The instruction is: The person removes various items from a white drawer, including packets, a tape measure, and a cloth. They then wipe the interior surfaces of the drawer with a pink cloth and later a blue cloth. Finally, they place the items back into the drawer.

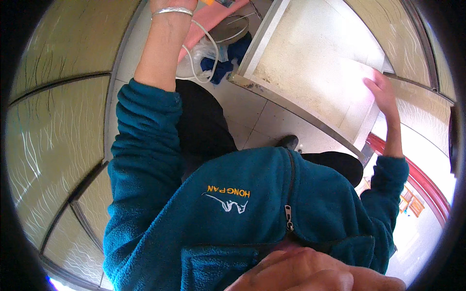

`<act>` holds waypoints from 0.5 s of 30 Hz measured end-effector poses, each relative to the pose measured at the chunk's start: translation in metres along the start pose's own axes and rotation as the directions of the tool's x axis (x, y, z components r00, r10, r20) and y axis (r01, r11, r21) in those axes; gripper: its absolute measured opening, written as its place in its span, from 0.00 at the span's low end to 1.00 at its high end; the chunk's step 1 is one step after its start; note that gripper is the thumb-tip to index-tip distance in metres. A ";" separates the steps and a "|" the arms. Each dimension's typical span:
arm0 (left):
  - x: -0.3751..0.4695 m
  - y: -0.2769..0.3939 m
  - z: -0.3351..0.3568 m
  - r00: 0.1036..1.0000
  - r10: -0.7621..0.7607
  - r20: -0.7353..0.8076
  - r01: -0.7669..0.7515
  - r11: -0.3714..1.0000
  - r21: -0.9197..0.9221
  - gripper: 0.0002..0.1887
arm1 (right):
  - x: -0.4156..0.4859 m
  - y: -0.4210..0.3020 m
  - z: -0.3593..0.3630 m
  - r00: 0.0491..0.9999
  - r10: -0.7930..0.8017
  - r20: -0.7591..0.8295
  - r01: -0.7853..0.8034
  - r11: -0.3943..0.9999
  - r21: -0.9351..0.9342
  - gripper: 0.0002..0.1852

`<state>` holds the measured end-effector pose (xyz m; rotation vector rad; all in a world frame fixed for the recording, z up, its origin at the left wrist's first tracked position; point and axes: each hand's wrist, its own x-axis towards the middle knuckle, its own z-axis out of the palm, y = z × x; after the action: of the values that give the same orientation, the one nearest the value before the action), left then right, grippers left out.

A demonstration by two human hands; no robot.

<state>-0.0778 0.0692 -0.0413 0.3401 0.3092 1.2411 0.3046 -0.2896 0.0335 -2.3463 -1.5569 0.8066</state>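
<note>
My left hand (173, 4) is mostly cut off by the top edge, with a silvery bracelet at the wrist. Beside it is a partly visible orange thing (208, 1); whether I hold it is hidden. A white cord (217, 60) loops below that hand. On the right, a large white panel with raised edges (302, 54), possibly a drawer or cabinet part, stands tilted across the view. My right hand (382, 89) is at its right side, thumb apart from the fingers. Glare washes out those fingertips, so their grip is unclear.
A pink sheet (214, 18), a round shallow item (233, 31), a clear plastic bag (204, 51) and dark blue cloth (218, 69) lie on the tiled floor (251, 120). Patterned cabinet-like panels (58, 134) line the left. My black shoe (289, 141) is below the white panel's edge.
</note>
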 end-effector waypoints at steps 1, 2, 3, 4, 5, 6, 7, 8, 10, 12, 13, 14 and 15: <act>-0.002 0.003 0.000 1.000 0.012 0.027 -0.013 1.000 0.007 0.14 | 0.015 -0.014 0.014 1.000 0.008 -0.022 -0.007 0.999 0.042 0.15; -0.006 0.006 0.001 0.998 0.020 0.054 -0.021 1.000 0.004 0.14 | 0.027 -0.024 0.028 0.991 -0.131 -0.034 0.135 0.980 0.148 0.16; -0.010 0.009 0.004 0.996 0.024 0.084 -0.024 1.000 -0.002 0.14 | 0.040 -0.030 0.039 0.996 -0.081 -0.036 0.084 0.993 0.081 0.15; -0.012 0.013 0.007 0.989 0.046 0.139 -0.056 0.996 0.066 0.15 | 0.047 -0.034 0.050 0.994 -0.090 -0.061 0.094 0.993 0.071 0.14; -0.013 0.020 0.011 0.989 0.020 -0.144 0.004 0.987 0.162 0.19 | 0.053 -0.036 0.059 0.995 -0.068 -0.068 0.076 0.991 0.109 0.14; -0.017 0.018 0.013 0.992 0.020 -0.121 0.004 0.980 0.197 0.19 | 0.061 -0.037 0.067 0.996 -0.041 -0.078 0.053 0.985 0.161 0.14; -0.019 0.019 0.015 0.995 0.020 -0.098 0.004 0.972 0.235 0.19 | 0.067 -0.038 0.072 1.000 -0.002 -0.027 0.008 0.976 0.218 0.14; -0.019 0.018 0.016 0.987 0.017 -0.158 0.015 0.981 0.196 0.17 | 0.074 -0.039 0.077 0.995 0.091 0.032 -0.097 0.957 0.273 0.14; -0.020 0.014 0.017 0.970 -0.030 -0.242 0.065 0.988 0.137 0.13 | 0.084 -0.043 0.082 0.995 0.099 -0.002 -0.093 0.948 0.305 0.14; -0.021 0.009 0.021 0.960 -0.003 -0.281 0.056 0.982 0.181 0.12 | 0.091 -0.049 0.085 0.990 0.115 -0.083 -0.072 0.910 0.408 0.14; -0.023 0.006 0.024 0.958 0.019 -0.286 0.036 0.982 0.186 0.12 | 0.093 -0.053 0.087 0.984 0.103 -0.143 -0.021 0.875 0.484 0.14; -0.028 0.007 0.028 0.939 -0.020 -0.344 0.085 0.981 0.176 0.13 | 0.096 -0.057 0.086 0.974 0.090 -0.209 0.042 0.832 0.554 0.14; -0.032 0.005 0.034 0.923 -0.062 -0.380 0.125 0.982 0.144 0.14 | 0.097 -0.061 0.088 0.963 0.247 -0.107 -0.040 0.524 0.851 0.12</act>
<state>-0.0776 0.0373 -0.0070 0.2249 0.7534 1.1838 0.2366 -0.1878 -0.0431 -1.7157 -0.5995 0.9984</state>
